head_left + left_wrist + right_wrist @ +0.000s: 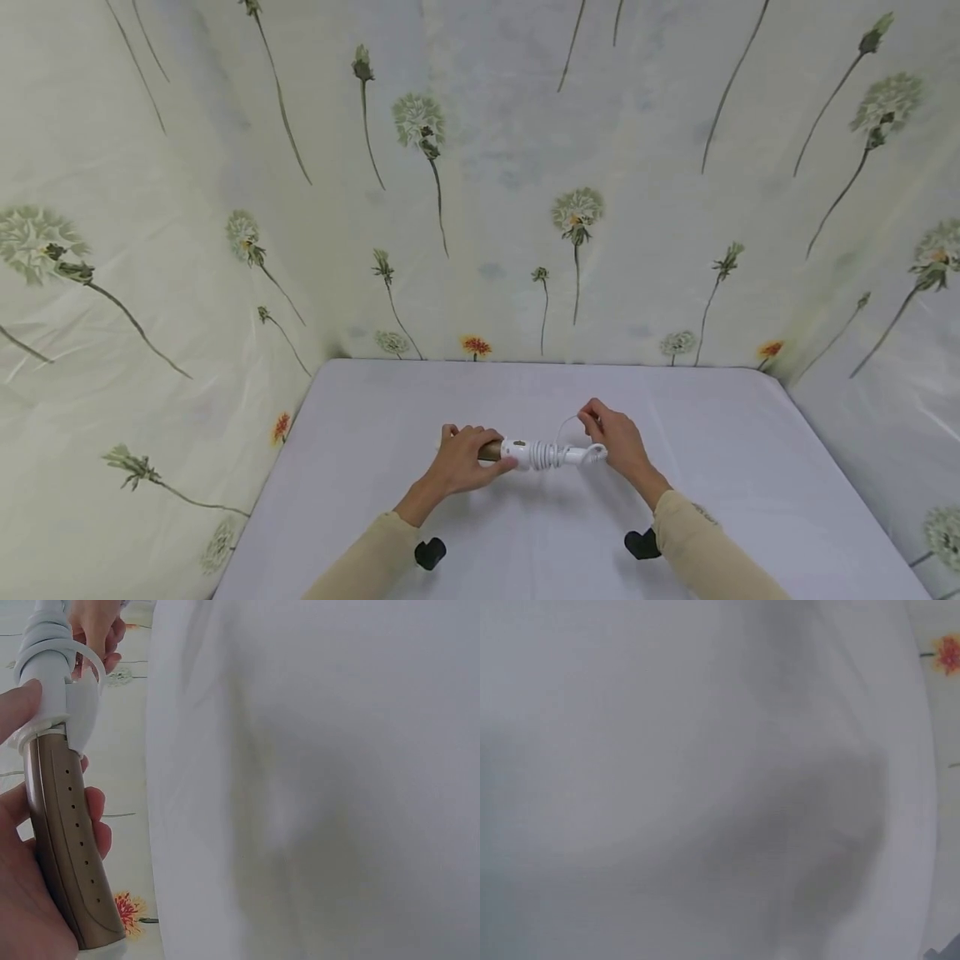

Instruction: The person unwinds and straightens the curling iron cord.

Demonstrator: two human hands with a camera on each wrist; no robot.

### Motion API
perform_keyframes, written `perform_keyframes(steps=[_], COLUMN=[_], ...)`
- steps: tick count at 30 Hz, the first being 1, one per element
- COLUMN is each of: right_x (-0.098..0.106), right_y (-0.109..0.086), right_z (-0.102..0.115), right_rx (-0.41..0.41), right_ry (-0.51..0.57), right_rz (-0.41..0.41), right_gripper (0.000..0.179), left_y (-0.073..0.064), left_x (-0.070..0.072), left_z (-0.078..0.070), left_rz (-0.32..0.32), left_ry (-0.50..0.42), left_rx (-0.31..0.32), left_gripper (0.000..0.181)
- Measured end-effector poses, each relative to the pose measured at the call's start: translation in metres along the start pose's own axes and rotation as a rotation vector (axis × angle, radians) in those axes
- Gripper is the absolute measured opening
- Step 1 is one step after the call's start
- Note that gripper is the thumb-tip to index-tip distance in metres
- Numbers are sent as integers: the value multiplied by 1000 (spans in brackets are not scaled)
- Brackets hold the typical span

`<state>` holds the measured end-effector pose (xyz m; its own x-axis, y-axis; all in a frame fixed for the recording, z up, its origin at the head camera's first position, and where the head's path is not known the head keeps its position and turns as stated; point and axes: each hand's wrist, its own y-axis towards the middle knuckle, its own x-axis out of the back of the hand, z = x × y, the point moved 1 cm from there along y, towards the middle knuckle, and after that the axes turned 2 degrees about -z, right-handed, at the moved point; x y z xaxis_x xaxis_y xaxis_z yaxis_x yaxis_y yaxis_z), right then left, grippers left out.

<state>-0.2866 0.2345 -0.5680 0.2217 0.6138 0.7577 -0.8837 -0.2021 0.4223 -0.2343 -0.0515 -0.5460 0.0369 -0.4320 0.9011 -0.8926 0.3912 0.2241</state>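
Curling iron [519, 451] held above the worktop [525, 537], bronze handle [71, 840] at 9 o'clock within the curled left hand [462, 461], thumb stretched toward 3, while at 2 o'clock the right hand [618, 435] pinches a strand of wound white cord [545, 455], forearm [708, 542] angled toward 10 or 11.

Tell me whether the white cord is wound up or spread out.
Mostly wound: coils of the white cord circle the appliance, while one thin stretch curves up to the right hand, whose fingers pinch it.

It looks booth-like (dandelion-print sheeting [495, 167] on three sides).
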Motion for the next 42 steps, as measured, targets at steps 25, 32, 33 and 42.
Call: perform_keyframes(steps=[25, 32, 33, 42], right_x=[-36, -48, -50, -54], right_y=[-47, -57, -57, -71], right_z=[6, 12, 14, 46], right_rx=[-191, -25, 36, -124], right_ry=[1, -19, -17, 447], right_rz=[76, 2, -11, 147], right_gripper=[17, 11, 13, 30], left_y=[5, 7, 8, 12], left_x=[0, -1, -1, 3], left_z=[-3, -3, -3, -4], left_rz=[-76, -139, -149, -192], left_ry=[-14, 41, 45, 48], left_rx=[25, 37, 40, 57], left_gripper=[51, 52, 51, 48])
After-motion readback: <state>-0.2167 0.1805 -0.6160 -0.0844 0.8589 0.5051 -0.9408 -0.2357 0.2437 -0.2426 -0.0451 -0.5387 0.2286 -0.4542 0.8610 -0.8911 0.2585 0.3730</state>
